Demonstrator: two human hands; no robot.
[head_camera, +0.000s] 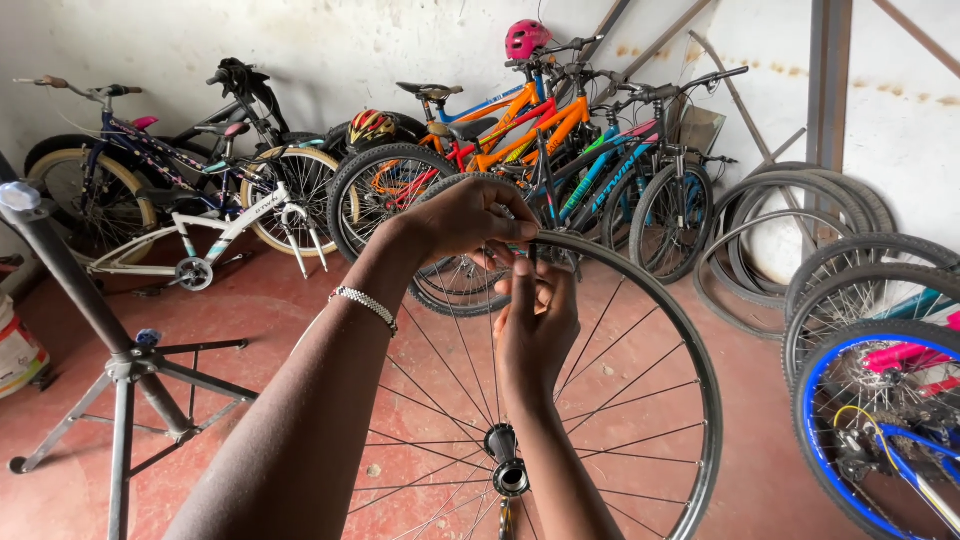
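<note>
A bare spoked bicycle wheel (690, 360) stands upright in front of me, its hub (507, 470) low in the view. My left hand (470, 215), with a bead bracelet on the wrist, grips the top of the rim from above. My right hand (535, 325) reaches up inside the wheel and pinches something small and thin at the rim, near the top spokes. Both hands meet at the same spot on the rim.
A grey repair stand (120, 370) stands at left beside a white bucket (15, 350). Several bicycles (540, 130) lean on the back wall, with a white frame (200, 240) lying low. Loose tyres (790, 220) and a blue-rimmed wheel (870, 420) sit at right.
</note>
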